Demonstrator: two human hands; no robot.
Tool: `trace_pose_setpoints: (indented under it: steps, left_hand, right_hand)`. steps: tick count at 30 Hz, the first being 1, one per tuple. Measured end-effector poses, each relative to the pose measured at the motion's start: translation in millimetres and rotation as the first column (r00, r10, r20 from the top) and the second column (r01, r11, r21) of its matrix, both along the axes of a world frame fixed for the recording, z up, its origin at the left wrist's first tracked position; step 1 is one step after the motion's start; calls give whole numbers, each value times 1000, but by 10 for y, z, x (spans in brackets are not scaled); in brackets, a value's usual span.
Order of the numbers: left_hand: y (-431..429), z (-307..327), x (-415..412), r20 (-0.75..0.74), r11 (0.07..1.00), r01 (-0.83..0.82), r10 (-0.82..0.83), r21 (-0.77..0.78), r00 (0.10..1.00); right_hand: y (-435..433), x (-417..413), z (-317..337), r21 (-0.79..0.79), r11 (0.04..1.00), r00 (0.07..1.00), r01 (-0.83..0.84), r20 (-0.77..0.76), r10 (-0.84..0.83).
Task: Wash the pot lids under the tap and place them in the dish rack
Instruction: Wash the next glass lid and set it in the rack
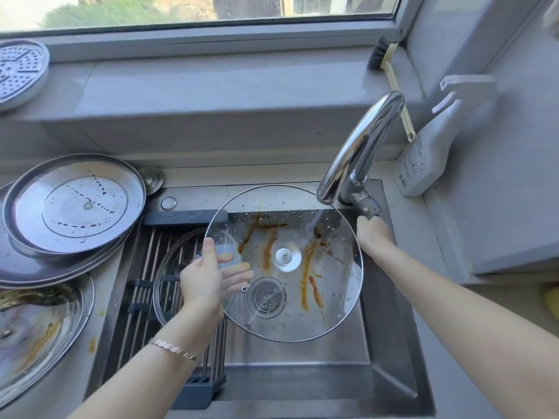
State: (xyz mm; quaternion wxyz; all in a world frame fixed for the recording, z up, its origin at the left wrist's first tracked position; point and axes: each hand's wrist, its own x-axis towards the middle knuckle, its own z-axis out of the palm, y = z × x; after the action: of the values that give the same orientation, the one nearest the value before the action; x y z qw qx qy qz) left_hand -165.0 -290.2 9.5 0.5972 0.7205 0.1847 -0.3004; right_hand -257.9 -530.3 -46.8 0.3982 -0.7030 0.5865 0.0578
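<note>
A large glass pot lid (329, 297) streaked with orange sauce hangs over the steel sink (390, 343). My left hand (208, 276) grips its left rim, thumb on top and fingers seen through the glass. Water runs from the chrome tap (360, 149) onto the lid's upper right. My right hand (373, 234) holds the tap's lever at the base. A second glass lid (169, 276) lies on the roll-up dish rack (145, 297) over the sink's left side. Metal lids (75, 204) are stacked on the left counter, one sauce-smeared lid (39, 331) in front.
A white spray bottle (435, 140) stands right of the tap. A dish brush (390, 68) leans in the window corner. A perforated steamer plate (18, 71) sits on the sill at left. The sink drain (266, 297) shows through the glass.
</note>
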Motion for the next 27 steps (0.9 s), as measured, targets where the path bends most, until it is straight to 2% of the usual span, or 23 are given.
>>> trace_pose_setpoints:
  steps: [7,9,10,12,14,15,16,17,18,19,21,22,23,26,27]
  left_hand:
    - [-17,23,-22,-1,1000,-15,15,-21,1000]
    - [-21,35,-39,6,1000,-18,18,-8,1000]
    - [-24,44,-54,7,1000,-20,20,-6,1000]
    - [-43,54,-105,8,1000,-16,16,-11,1000]
    - [-80,57,-170,14,1000,-10,10,-26,1000]
    - [-104,68,-199,21,999,-19,20,-32,1000]
    - [-119,74,-219,36,999,-28,29,-26,999]
    - [-128,79,-231,51,999,-28,29,-17,998]
    - [-126,86,-241,57,1000,-20,20,-14,998]
    - [-116,97,-251,50,1000,-7,8,-21,999]
    - [-84,123,-271,35,999,18,-17,-33,999]
    - [-80,135,-279,35,999,29,-28,-34,999]
    - [-78,140,-287,39,999,36,-34,-34,999]
    - [-96,140,-324,34,999,34,-32,-42,999]
    - [-99,132,-333,28,998,34,-33,-45,999]
  right_hand:
    - [68,32,90,-8,998,997,56,-44,-56]
    - [266,9,150,-229,972,998,-50,-59,38]
    - [399,-8,176,-353,922,987,-158,-23,160]
    - [710,-34,189,-440,784,870,-438,12,493]
    - [1084,-76,211,-376,624,663,-685,33,748]
    - [1259,-112,214,-397,504,530,-767,51,847]
    - [1385,-150,201,-444,370,388,-816,53,920]
    - [1440,-168,184,-510,266,287,-818,39,957]
    - [1404,-169,179,-565,217,259,-796,7,966]
    - [1294,-157,162,-551,243,292,-798,-2,956]
    - [1030,-184,168,-448,396,464,-801,-47,884]
    - [966,-212,179,-420,431,507,-798,-83,858]
    - [987,-231,189,-424,425,510,-799,-106,853]
    - [1203,-336,212,-424,235,297,-875,-85,951]
    - [1203,-365,191,-468,211,284,-858,-89,955]
